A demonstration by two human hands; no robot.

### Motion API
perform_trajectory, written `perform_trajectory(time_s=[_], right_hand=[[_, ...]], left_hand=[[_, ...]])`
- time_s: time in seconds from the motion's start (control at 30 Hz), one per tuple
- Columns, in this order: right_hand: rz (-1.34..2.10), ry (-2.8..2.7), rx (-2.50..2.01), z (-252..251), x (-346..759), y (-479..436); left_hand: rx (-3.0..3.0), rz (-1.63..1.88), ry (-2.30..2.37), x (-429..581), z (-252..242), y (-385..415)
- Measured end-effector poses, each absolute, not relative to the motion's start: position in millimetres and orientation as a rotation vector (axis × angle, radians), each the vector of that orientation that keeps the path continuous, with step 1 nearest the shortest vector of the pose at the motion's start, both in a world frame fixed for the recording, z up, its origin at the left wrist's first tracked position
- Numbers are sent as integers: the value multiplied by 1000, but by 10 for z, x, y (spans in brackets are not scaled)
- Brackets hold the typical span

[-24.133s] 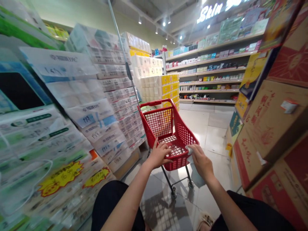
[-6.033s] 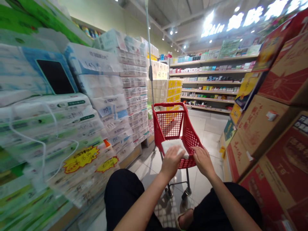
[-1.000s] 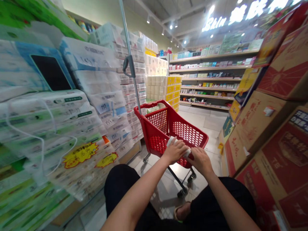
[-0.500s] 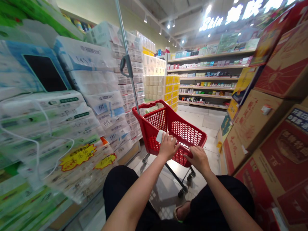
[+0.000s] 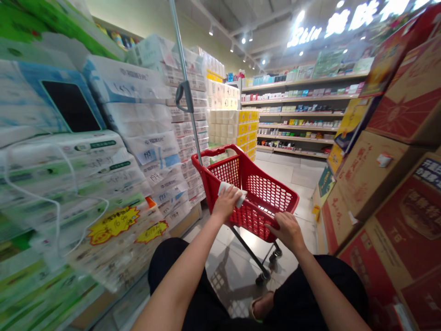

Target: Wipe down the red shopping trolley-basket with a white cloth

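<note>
A red plastic shopping cart [image 5: 257, 181] with perforated sides stands in front of my knees. My left hand [image 5: 226, 202] presses a white wipe [image 5: 242, 198] over the cart's near rim, the fingers bent across it. Parts of the wipe stick out on both sides of the fingers. Farther right along the same rim, my right hand [image 5: 288, 230] is wrapped around the edge near the corner. A metal pole [image 5: 193, 124] with a grey hooked grip [image 5: 185, 96] rises from the cart's left end.
Stacked tissue packs [image 5: 138, 133] line the left side, with a dark-screened device [image 5: 71, 106] and a white cable [image 5: 58, 216] on them. Cardboard cartons [image 5: 365, 170] are piled close on the right. Stocked shelves [image 5: 299, 97] stand at the back beyond the tiled floor [image 5: 275, 168].
My left hand has slid left along the near rim with the white wipe. My right hand keeps its hold at the corner, and the cart stands as before.
</note>
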State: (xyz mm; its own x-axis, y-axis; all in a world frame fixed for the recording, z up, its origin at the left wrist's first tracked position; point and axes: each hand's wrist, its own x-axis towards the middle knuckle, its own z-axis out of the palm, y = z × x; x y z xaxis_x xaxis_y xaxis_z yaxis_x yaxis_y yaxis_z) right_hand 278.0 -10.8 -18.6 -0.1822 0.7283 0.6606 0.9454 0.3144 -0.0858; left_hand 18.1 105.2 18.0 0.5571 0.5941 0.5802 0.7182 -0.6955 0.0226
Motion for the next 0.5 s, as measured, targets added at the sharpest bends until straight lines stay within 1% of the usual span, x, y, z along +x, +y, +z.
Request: perform_trajectory(time_s=[0.07, 0.17, 0.37, 0.5], right_hand=[[-465, -1967, -1478, -203, 2773, -85], [-480, -1949, -1480, -233, 2769, -44], [-503, -1974, -1470, -266, 2861, 24], [-481, -2044, -1469, -271, 3009, 83]], left_hand=[[-2525, -884, -1178, 148, 202, 1066], [-2491, -970, -1210, 326, 191, 879], [-2604, -955, -1022, 912, 43, 367], [-2645, -835, -831, 865, 36, 467]])
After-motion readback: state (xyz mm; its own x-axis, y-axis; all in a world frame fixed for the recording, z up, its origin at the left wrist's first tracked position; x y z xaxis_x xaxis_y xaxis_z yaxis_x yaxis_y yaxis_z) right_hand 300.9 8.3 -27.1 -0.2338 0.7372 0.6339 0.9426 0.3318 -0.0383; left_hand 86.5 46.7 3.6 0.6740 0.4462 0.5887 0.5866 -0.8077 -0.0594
